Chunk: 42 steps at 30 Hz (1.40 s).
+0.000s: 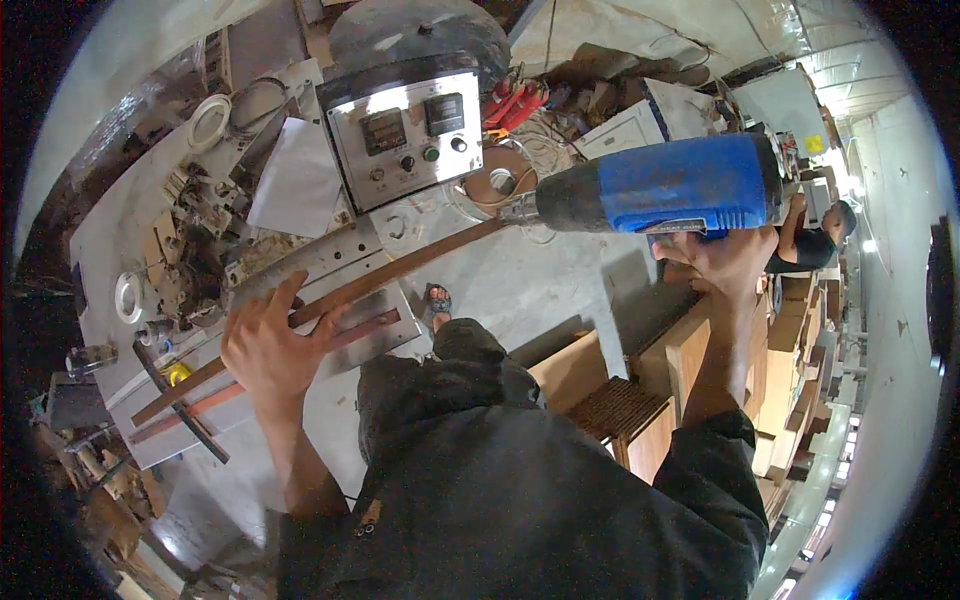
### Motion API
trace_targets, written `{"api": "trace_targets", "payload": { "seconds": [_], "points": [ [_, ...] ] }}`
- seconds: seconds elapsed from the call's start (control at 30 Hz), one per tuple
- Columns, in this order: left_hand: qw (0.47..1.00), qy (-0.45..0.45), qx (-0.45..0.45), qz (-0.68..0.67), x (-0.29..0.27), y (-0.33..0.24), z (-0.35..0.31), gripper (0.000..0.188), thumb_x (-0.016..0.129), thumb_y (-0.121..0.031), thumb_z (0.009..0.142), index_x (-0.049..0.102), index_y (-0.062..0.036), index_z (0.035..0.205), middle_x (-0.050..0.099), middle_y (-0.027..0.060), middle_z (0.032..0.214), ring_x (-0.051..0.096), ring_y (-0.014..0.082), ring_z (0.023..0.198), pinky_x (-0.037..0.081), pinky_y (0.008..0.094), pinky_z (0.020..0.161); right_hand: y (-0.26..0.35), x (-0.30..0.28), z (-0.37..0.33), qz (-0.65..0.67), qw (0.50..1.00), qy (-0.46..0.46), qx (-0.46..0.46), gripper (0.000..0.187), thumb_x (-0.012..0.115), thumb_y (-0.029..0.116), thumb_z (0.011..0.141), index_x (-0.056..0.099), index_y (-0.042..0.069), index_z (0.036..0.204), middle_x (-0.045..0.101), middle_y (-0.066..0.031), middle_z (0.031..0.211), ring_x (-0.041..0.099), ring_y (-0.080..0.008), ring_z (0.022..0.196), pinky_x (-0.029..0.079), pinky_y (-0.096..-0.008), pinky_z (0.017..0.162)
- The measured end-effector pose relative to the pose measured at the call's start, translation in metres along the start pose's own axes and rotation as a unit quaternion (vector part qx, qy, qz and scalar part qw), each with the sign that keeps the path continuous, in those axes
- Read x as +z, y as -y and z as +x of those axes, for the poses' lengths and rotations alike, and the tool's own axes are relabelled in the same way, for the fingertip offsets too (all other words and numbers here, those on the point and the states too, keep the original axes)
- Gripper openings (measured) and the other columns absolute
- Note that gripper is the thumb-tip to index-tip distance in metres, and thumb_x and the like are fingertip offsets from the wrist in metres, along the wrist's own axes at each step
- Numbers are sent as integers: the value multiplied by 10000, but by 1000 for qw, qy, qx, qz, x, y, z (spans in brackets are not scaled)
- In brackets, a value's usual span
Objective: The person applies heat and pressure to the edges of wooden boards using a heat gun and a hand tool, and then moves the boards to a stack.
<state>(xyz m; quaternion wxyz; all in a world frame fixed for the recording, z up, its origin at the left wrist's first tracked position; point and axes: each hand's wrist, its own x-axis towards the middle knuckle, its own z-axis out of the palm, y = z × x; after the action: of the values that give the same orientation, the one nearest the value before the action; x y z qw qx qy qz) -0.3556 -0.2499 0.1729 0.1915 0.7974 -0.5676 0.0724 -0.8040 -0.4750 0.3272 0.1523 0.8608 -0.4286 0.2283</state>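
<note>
My right hand [725, 258] grips a blue heat gun [685, 185], held level with its metal nozzle [519, 209] turned left. The nozzle is at or very near the far end of a long, thin brown strip [410, 268]; whether they touch I cannot tell. My left hand [272, 342] is closed round the strip, thumb on one side and fingers on the other. That strip runs slantwise across the bench [235, 435] and out past its edge. Below it lies a second reddish-brown strip [360, 332]. A dark narrow bar [180, 402] crosses both near their left ends.
A control box [405, 145] with dials and displays stands ahead. Clutter on the bench includes a white sheet [295, 178], white tape rolls [209, 122] and metal parts. Red-handled tools [515, 102] lie behind. Wooden panels [690, 350] stand right; another person [810, 240] is beyond.
</note>
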Motion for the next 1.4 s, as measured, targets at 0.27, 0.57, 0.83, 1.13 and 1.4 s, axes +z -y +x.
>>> {"api": "trace_targets", "payload": {
  "seconds": [0.27,0.57,0.83,1.13,1.4],
  "points": [
    [1000,11,5,5,0,-2,1,594,893,-654,761,834,-210,1150,751,66,810,739,311,758,583,453,712,3,5,-11,-103,993,13,-52,732,926,696,722,785,89,1106,786,-108,846,758,-368,687,602,-416,658],
    [998,52,-17,8,-1,-1,-3,610,846,-700,814,828,-228,1200,782,53,871,755,323,804,600,484,773,-12,-6,-22,-118,991,60,-1,657,911,669,749,804,87,1034,796,-102,852,778,-328,692,616,-401,659],
    [1000,12,8,27,2,-2,-1,604,874,-698,772,847,-208,1123,769,50,812,750,316,759,585,452,716,8,7,-12,-96,994,11,-48,676,886,698,766,792,106,1079,789,-110,850,778,-349,713,617,-416,661],
    [1000,5,4,-2,4,-2,0,602,872,-699,776,837,-212,1129,766,39,794,752,305,760,584,452,733,-3,-2,-9,-142,989,45,-16,652,900,737,721,782,120,897,723,-75,687,744,-322,626,597,-416,622],
    [999,42,-23,-12,-2,-5,2,616,864,-720,778,843,-232,1155,798,8,840,766,285,782,604,447,760,10,2,2,-103,994,24,-40,678,865,776,757,776,118,894,691,-75,647,715,-339,588,583,-425,600]
  ]
}}
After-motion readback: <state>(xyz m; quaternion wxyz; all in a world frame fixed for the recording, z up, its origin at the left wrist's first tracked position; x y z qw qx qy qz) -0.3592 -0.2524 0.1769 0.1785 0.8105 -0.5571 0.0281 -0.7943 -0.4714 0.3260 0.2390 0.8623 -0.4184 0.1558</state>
